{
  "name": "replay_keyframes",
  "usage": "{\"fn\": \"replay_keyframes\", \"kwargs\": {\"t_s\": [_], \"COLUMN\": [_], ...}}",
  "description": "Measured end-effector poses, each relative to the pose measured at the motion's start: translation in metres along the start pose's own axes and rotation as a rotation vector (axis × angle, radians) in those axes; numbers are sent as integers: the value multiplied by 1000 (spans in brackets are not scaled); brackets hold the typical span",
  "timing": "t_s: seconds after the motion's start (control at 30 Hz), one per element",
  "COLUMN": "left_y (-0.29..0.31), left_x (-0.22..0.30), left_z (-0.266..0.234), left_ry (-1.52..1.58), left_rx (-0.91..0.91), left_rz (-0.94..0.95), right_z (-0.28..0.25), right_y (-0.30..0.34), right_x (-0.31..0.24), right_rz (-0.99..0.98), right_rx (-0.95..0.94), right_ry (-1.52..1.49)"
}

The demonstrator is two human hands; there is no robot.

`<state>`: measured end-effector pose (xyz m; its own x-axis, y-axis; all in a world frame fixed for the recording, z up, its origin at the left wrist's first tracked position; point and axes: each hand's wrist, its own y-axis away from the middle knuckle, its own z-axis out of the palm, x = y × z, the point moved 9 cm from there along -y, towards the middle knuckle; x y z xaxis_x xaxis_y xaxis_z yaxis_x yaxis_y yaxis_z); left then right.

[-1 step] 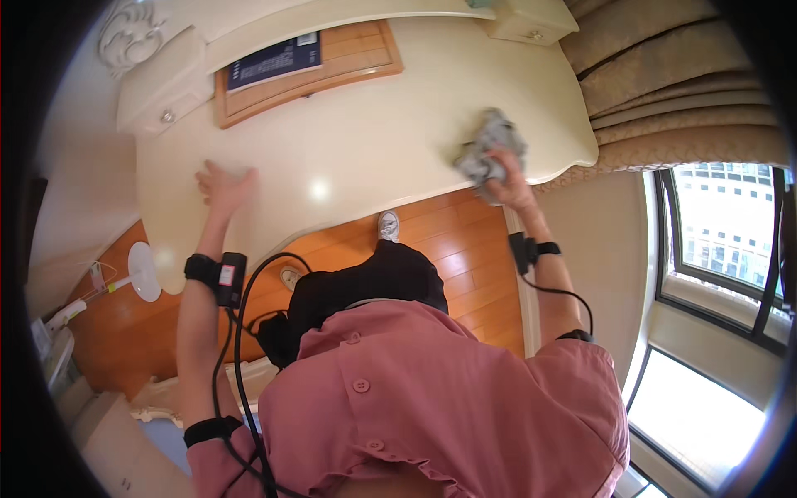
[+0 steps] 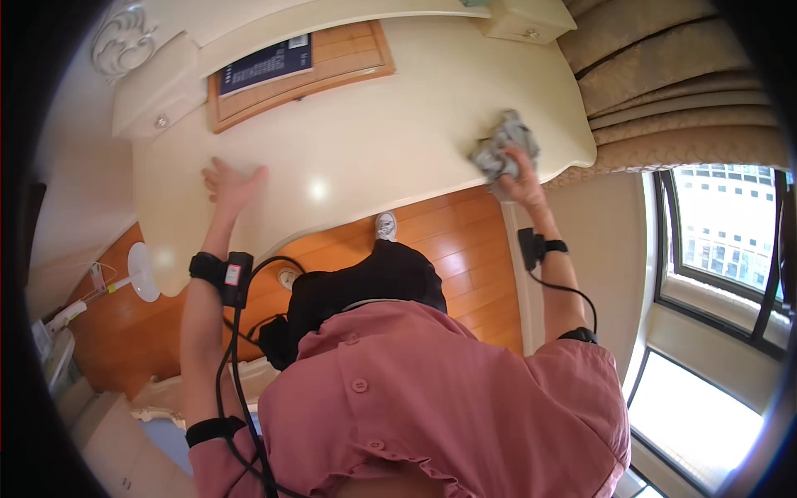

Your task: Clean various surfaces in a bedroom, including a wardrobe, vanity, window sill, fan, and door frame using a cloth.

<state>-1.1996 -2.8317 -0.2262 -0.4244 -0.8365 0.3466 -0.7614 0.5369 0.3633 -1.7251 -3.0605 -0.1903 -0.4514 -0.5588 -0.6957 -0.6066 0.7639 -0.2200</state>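
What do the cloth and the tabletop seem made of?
Grey cloth: probably soft fabric with a matte finish, judging by its crumpled folds in the right hand. Cream tabletop: possibly lacquered wood, glossy, given its bright reflected highlight.

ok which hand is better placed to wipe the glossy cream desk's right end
Likely the right hand: it holds the crumpled grey cloth toward that end, while the empty left hand is at the left of the desk.

Pink short-sleeved buttoned shirt (image 2: 481, 373); black trousers (image 2: 374, 278), arm straps (image 2: 212, 431), boxes (image 2: 237, 280), cables (image 2: 236, 340); pale shoes (image 2: 386, 226).
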Motion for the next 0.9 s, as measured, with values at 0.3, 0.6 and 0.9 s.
{"fn": "replay_keyframes", "kwargs": {"t_s": [0.3, 0.6, 0.9], "left_y": [21, 34, 33], "left_x": [61, 64, 74], "left_z": [42, 40, 38], "left_ry": [-162, -201, -168], "left_rx": [-86, -220, -176], "left_rz": [-26, -173, -116], "right_z": [-16, 80, 128], "right_y": [-53, -150, -331], "right_x": [79, -38, -12], "right_rz": [148, -166, -169], "right_rx": [416, -242, -194], "right_ry": [386, 47, 193]}}
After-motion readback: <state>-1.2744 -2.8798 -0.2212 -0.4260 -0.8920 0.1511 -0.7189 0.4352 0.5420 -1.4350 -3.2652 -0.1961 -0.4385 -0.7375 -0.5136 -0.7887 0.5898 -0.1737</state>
